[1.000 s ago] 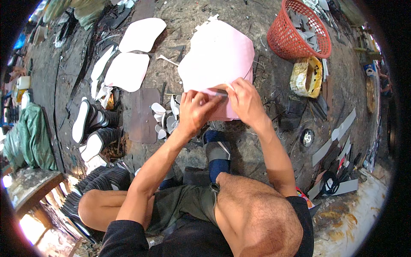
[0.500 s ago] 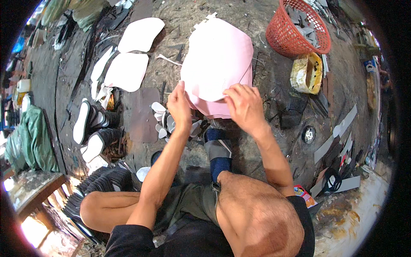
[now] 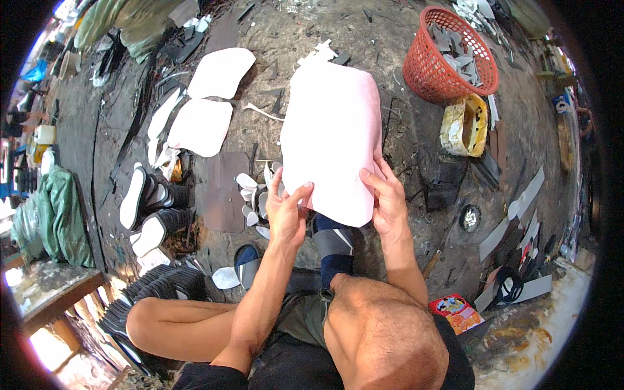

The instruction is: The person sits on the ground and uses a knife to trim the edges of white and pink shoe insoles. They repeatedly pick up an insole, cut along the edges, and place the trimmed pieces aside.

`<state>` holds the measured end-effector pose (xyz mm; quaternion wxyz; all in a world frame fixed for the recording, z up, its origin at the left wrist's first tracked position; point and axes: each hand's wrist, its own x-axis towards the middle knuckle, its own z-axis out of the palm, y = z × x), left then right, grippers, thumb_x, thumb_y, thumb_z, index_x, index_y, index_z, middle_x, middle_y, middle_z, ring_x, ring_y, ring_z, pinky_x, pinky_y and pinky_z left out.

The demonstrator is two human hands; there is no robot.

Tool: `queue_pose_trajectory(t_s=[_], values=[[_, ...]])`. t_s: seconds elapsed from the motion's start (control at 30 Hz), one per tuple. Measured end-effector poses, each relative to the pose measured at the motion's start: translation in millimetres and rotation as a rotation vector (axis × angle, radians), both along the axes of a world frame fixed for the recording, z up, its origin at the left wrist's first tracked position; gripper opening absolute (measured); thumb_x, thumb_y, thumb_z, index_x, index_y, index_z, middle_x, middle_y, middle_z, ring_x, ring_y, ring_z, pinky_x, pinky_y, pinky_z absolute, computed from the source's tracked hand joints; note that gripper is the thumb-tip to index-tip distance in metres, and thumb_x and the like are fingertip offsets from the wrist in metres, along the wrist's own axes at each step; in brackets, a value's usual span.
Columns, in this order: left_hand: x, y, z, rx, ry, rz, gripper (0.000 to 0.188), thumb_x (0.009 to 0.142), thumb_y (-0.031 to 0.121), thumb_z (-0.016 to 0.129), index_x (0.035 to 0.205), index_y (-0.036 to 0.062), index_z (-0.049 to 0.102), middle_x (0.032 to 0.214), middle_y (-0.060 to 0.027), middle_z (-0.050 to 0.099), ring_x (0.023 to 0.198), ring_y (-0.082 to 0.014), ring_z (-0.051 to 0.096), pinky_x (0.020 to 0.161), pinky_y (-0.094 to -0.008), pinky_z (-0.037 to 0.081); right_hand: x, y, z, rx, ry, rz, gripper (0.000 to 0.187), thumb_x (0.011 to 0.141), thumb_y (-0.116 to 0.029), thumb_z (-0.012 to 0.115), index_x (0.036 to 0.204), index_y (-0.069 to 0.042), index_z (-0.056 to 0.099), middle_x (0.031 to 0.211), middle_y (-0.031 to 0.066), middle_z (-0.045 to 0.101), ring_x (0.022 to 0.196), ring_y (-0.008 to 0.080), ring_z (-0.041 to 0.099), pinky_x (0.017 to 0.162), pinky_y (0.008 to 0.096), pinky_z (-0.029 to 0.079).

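A pale pink, nearly white sheet [image 3: 331,136] with rounded corners stretches out in front of me, its near end raised toward my feet. My left hand [image 3: 289,211] pinches the near left edge, thumb on top and fingers beneath. On the opposite side, my right hand [image 3: 389,201] grips the right edge in the same manner. Whether the sheet is single or several layers I cannot tell. White scraps [image 3: 318,53] stick out past its far edge. Small pale oval pieces [image 3: 250,195] lie on the ground beside my left hand.
A red basket [image 3: 416,71] of grey offcuts stands at far right, with a yellow cut-open container [image 3: 455,133] nearer. White sheet pieces [image 3: 201,127] lie at left, above sandal soles [image 3: 133,198]. Stacked dark soles [image 3: 146,289] sit by my left knee. Grey strips [image 3: 513,214] lie right.
Both hands have come nearer to me, drawing the sheet's near end with them. My right hand has moved from its near edge to its right side. Darker pink layers no longer show beneath.
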<state>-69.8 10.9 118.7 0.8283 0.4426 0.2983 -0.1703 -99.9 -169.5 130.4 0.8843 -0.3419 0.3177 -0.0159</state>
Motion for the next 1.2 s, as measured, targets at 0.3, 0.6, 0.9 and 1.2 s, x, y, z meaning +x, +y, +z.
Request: queue_pose_trajectory(t_s=[0.3,0.6,0.9,1.2], values=[[-23.6,27.7,-21.5,0.11,0.117,-0.202,0.054,0.085,0.007,0.075,0.133,0.0052,0.051,0.111,-0.0051,0.067,0.101,-0.0158,0.066,0.078,-0.0344,0.054,-30.6,-7.4,3.4,-0.066,-0.018,0.239,0.069,0.082,0.005,0.064,0.145,0.003,0.036,0.121,0.0185,0.064,0.106,0.0219,0.066,0.092,0.0324,0.054],[70.0,62.5,58.7,-0.217,-0.216,-0.244,0.07,0.079,-0.002,0.07,0.143,0.0001,0.042,0.122,-0.0095,0.063,0.102,-0.0193,0.067,0.088,-0.0311,0.057,19.5,-15.3,46.3,-0.169,-0.124,0.45,0.07,0.092,-0.013,0.063,0.15,0.005,0.03,0.121,0.0215,0.064,0.094,0.0219,0.071,0.072,0.0332,0.062],[217.9,159.3,40.2,-0.229,-0.446,0.312,0.013,0.094,0.011,0.063,0.101,0.0002,0.062,0.097,-0.0074,0.068,0.093,-0.0202,0.068,0.083,-0.035,0.059,6.7,-24.8,19.6,-0.783,-0.03,0.254,0.053,0.097,-0.015,0.061,0.145,-0.001,0.045,0.114,0.0161,0.07,0.096,0.0192,0.069,0.078,0.0292,0.054],[212.8,236.6,-209.2,0.017,0.182,0.609,0.041,0.086,-0.01,0.058,0.126,-0.0015,0.049,0.126,-0.0186,0.054,0.109,-0.0381,0.061,0.091,-0.0555,0.055,3.2,-5.3,4.6,-1.164,0.01,0.388,0.037,0.093,-0.009,0.065,0.129,-0.003,0.063,0.111,0.0147,0.072,0.095,0.0188,0.07,0.08,0.0316,0.055]])
